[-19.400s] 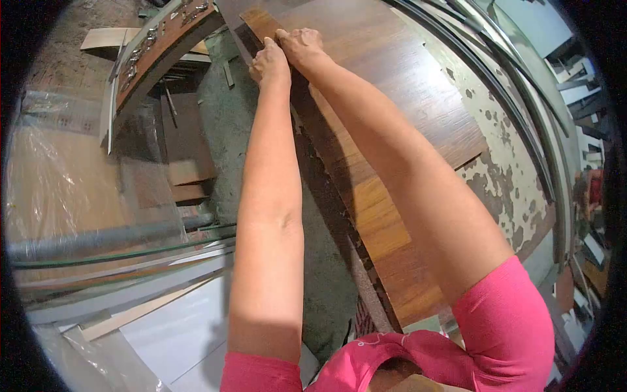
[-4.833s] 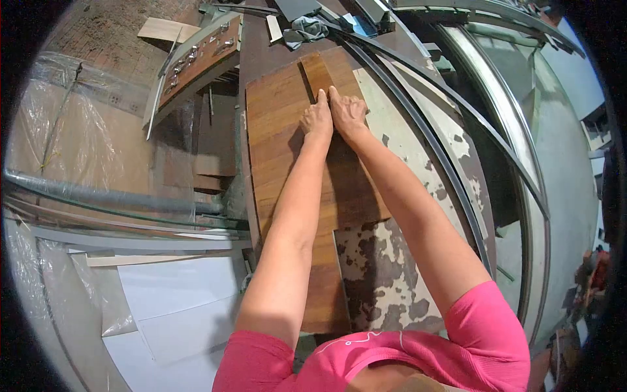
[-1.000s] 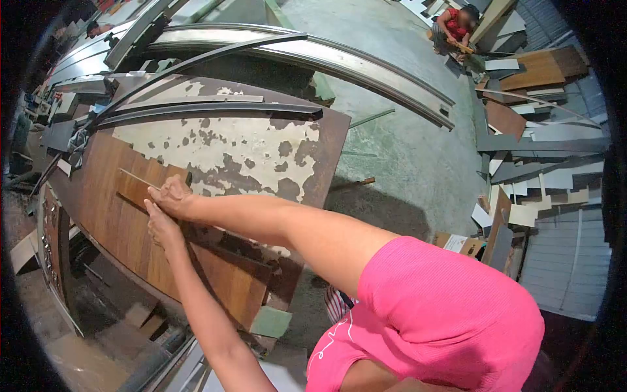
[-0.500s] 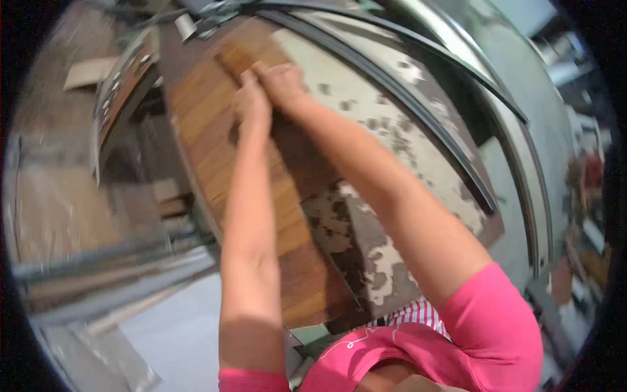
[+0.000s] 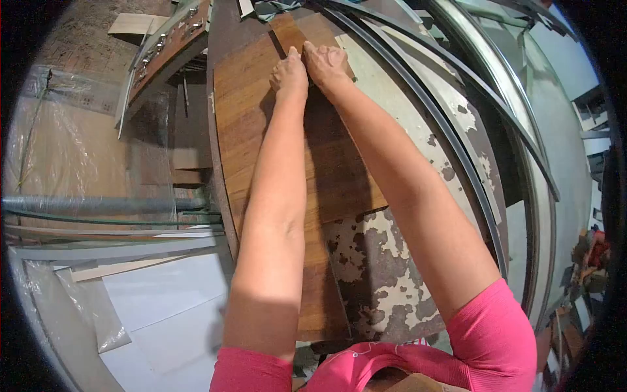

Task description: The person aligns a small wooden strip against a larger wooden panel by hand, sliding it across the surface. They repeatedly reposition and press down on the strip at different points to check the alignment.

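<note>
Over a patchy, peeling tabletop [image 5: 405,277], a person's left hand [image 5: 289,74] and right hand [image 5: 328,64] sit side by side, fingers curled and thumbs pointing forward, both clamped on a narrow wood-grain strip [image 5: 287,31] over a larger brown panel [image 5: 240,117]. From pink sleeves [image 5: 493,333], 2 bare arms [image 5: 268,209] reach out nearly straight, wrists close together.

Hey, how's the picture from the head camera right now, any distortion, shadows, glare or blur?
Head view: black corners, and the dark strip looks bowed, probably by the wide lens; head view: heavy shadow across the wood panel, small glints on the plastic sheeting; head view: left hand and right hand fairly clear, clutter at the right edge too soft to identify.
</note>
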Motion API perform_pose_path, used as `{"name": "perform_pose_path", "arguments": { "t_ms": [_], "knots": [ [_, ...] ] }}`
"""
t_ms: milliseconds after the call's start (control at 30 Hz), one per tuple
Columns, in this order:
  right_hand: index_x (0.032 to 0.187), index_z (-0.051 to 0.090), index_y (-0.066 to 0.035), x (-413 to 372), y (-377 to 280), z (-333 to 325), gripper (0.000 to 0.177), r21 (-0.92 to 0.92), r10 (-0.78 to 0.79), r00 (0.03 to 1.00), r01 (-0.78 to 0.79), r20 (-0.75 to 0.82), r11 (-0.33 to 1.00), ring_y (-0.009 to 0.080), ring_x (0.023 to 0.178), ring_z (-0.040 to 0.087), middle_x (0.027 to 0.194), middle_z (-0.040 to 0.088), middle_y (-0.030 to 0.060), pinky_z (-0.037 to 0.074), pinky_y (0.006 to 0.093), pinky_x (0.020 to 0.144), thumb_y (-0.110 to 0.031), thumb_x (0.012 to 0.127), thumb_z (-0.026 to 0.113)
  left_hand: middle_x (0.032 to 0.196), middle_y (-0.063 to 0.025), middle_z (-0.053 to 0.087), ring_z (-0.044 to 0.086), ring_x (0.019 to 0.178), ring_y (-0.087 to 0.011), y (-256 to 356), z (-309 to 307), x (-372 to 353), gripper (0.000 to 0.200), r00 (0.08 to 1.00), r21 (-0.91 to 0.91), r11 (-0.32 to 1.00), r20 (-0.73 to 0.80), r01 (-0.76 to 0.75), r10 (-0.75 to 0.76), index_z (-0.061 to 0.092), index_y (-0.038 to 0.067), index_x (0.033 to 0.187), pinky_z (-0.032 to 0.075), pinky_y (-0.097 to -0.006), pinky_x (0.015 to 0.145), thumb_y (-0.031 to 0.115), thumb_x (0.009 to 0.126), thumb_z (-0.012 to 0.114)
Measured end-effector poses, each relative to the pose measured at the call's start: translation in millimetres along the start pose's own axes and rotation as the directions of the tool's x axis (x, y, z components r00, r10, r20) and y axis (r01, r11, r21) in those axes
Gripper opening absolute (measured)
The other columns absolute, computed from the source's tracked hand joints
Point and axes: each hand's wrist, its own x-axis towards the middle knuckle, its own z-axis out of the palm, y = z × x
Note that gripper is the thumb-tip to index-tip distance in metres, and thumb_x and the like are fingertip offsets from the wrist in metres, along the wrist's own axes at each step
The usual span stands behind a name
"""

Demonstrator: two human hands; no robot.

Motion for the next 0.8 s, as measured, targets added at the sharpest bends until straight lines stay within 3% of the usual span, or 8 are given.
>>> {"name": "perform_pose_path", "arguments": {
  "t_ms": [100,133,233,300,333,433,533,800],
  "knots": [
    [0.089,0.052,-0.014,-30.2,-2.3,-6.2,0.012,-0.001,-0.002,0.999,0.002,-0.049,1.000,0.0270,0.069,0.063,0.073,0.064,0.0117,0.048,0.0368,0.056,-0.021,0.081,0.048,0.097,-0.0222,0.058,0.054,0.096,-0.0360,-2.9,-3.2,-22.1,0.031,0.987,-0.179,0.974,0.104,0.141,-0.124,0.052,0.009,0.105,0.042,-0.0457,0.081,0.029,0.090,0.033],
    [0.091,0.052,-0.014,-42.7,-3.5,-10.0,0.013,-0.017,0.012,0.999,-0.013,-0.050,1.000,0.0274,0.066,0.063,0.070,0.063,0.0117,0.048,0.0372,0.055,-0.021,0.081,0.048,0.102,-0.0236,0.057,0.052,0.098,-0.0382,1.9,-14.5,-42.3,0.045,0.959,-0.448,0.849,0.165,0.281,-0.231,0.058,0.005,0.101,0.038,-0.0457,0.085,0.039,0.088,0.031],
    [0.100,0.053,-0.016,-88.5,-5.7,-21.6,0.021,-0.031,0.006,0.994,-0.009,-0.105,0.999,0.0279,0.060,0.062,0.064,0.061,0.0118,0.047,0.0381,0.054,-0.023,0.081,0.048,0.097,-0.0239,0.058,0.053,0.098,-0.0370,9.3,-47.1,-101.0,0.033,0.964,-0.319,0.917,0.192,0.239,-0.185,0.049,0.009,0.110,0.040,-0.0466,0.082,0.030,0.091,0.032],
    [0.107,0.048,-0.013,-129.9,-20.4,-63.5,0.027,-0.033,0.091,0.989,-0.087,0.117,0.996,0.0251,0.074,0.063,0.077,0.064,0.0110,0.047,0.0348,0.056,-0.023,0.082,0.046,0.097,-0.0227,0.058,0.055,0.095,-0.0379,6.3,-55.5,-138.2,0.033,0.982,-0.204,0.975,0.183,0.091,-0.053,0.039,0.014,0.120,0.040,-0.0487,0.080,0.025,0.090,0.035],
    [0.109,0.047,-0.013,-153.6,-25.5,-75.5,0.029,-0.043,0.082,0.992,-0.078,0.099,0.996,0.0253,0.073,0.063,0.077,0.064,0.0111,0.046,0.0351,0.056,-0.022,0.082,0.045,0.097,-0.0229,0.058,0.055,0.093,-0.0383,4.9,-68.0,-161.2,0.032,0.964,-0.242,0.961,0.255,0.135,-0.071,0.038,0.015,0.121,0.041,-0.0494,0.078,0.024,0.090,0.035],
    [0.117,0.043,-0.013,-239.2,-29.5,-75.5,0.036,-0.052,0.022,0.999,-0.023,-0.025,0.998,0.0273,0.069,0.062,0.076,0.063,0.0117,0.046,0.0368,0.056,-0.020,0.082,0.045,0.091,-0.0227,0.059,0.057,0.087,-0.0382,-19.3,-70.0,-238.0,0.036,0.982,-0.145,0.981,0.120,-0.128,0.145,0.036,0.016,0.124,0.044,-0.0486,0.073,0.023,0.089,0.037],
    [0.123,0.042,-0.019,-326.3,-64.3,-119.7,0.041,-0.031,0.162,0.983,-0.160,0.085,0.987,0.0284,0.061,0.059,0.068,0.061,0.0118,0.044,0.0376,0.052,-0.020,0.082,0.047,0.093,-0.0288,0.056,0.053,0.091,-0.0434,-37.9,-97.9,-322.3,0.041,0.954,-0.258,0.964,0.269,-0.063,0.135,0.035,0.012,0.128,0.040,-0.0506,0.081,0.025,0.090,0.037],
    [0.128,0.035,-0.022,-525.5,-135.5,-213.5,0.047,-0.093,0.227,0.942,-0.210,0.248,0.973,0.0276,0.063,0.061,0.072,0.061,0.0113,0.046,0.0381,0.055,-0.016,0.082,0.047,0.072,-0.0265,0.058,0.059,0.069,-0.0412,-88.1,-158.7,-530.4,0.047,0.912,-0.264,0.948,0.317,-0.179,0.261,0.029,0.007,0.131,0.046,-0.0491,0.063,0.025,0.089,0.040]
  ]
}}
